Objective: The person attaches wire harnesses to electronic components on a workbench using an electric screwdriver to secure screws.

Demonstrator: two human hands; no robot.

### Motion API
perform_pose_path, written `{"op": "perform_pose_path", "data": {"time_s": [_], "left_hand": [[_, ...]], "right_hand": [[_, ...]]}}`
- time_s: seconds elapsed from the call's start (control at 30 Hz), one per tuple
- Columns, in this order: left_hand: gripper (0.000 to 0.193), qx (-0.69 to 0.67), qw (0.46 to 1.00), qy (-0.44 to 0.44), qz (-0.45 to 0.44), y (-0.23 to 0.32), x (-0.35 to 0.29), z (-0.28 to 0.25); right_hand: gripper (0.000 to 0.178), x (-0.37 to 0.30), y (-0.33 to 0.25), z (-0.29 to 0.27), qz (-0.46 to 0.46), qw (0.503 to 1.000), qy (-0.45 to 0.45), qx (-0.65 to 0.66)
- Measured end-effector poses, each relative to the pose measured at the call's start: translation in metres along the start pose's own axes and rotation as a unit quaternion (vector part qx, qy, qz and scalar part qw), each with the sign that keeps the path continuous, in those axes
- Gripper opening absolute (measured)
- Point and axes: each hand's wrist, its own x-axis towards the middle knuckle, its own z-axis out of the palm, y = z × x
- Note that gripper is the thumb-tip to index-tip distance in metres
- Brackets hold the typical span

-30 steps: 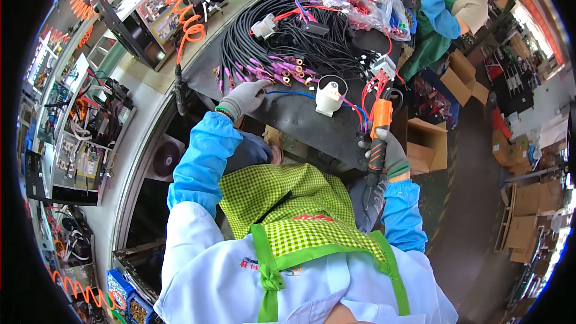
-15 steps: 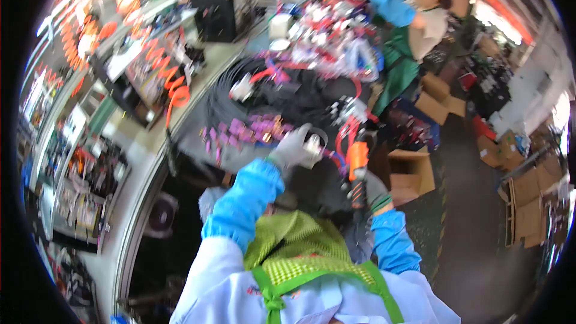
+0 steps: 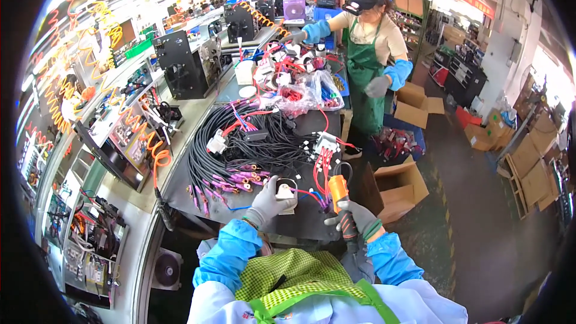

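The white plastic part (image 3: 286, 194) sits by the near edge of the table (image 3: 179, 185). Our left hand (image 3: 268, 202), 1 second ago beside the purple cable ends (image 3: 243, 178), has come across to it; its fingers are half curled at the part's left side, though we cannot tell how firmly. Now both our hands are occupied, the right hand (image 3: 360, 219) wrapped round the orange hand tool (image 3: 338, 188) by the near right corner. Red wires (image 3: 323, 165) crowd the gap between part and tool; black cables (image 3: 201, 138) heap up behind. At the far end, 1 co-worker (image 3: 367, 78) reaches over.
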Motion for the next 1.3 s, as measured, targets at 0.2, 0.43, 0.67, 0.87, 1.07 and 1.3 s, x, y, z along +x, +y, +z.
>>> {"op": "perform_pose_path", "data": {"time_s": [0.2, 0.43, 0.67, 0.87, 1.07, 1.3], "left_hand": [[0.102, -0.191, 0.959, -0.205, 0.039, 0.011, 0.001, -0.058], [0.086, 0.074, 0.980, -0.129, 0.129, 0.088, 0.069, -0.146], [0.064, 0.202, 0.922, -0.166, 0.287, 0.155, 0.219, -0.079], [0.058, 0.335, 0.893, -0.093, 0.285, 0.152, 0.360, -0.010], [0.038, 0.496, 0.848, 0.059, 0.178, 0.160, 0.495, 0.075], [0.035, 0.433, 0.846, 0.171, 0.261, 0.079, 0.619, 0.090]], "right_hand": [[0.075, -0.035, -0.010, -0.029, -0.171, 0.979, -0.010, 0.108], [0.063, -0.089, -0.097, -0.035, -0.574, 0.763, -0.109, 0.276], [0.085, -0.123, -0.141, -0.035, -0.825, 0.548, -0.128, 0.044], [0.072, -0.076, -0.146, -0.093, -0.804, 0.577, -0.098, -0.102], [0.081, -0.038, -0.144, -0.161, -0.784, 0.567, 0.038, -0.250], [0.079, 0.041, -0.129, -0.205, -0.761, 0.597, 0.099, -0.233]]}}
